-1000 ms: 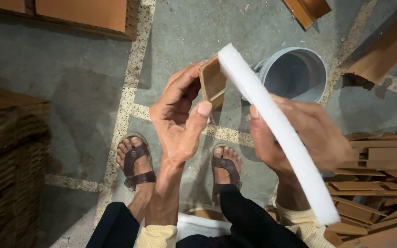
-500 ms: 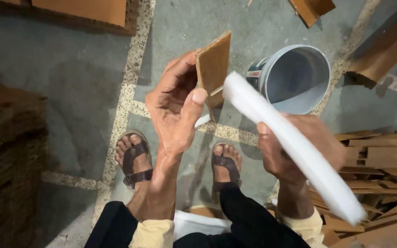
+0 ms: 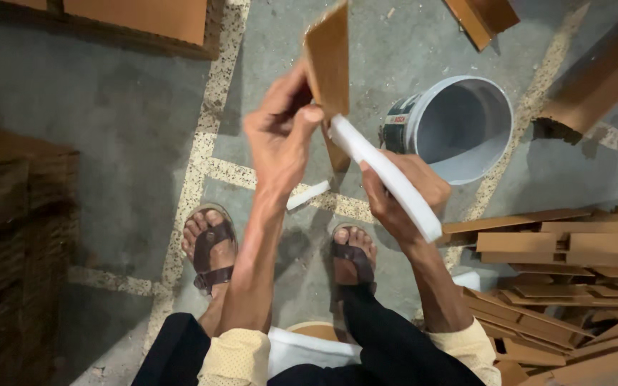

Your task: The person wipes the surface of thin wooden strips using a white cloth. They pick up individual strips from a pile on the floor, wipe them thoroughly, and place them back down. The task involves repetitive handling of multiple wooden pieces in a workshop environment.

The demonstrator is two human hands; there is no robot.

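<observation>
Board now raised to upper centre of frame, pinched in left hand. Right hand, closed around white foam strip, has brought its end against the board's lower edge.

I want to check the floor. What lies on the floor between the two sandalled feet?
In the head view, a short white strip lies on the grey floor between the left foot and the right foot, nearer their toes.
</observation>
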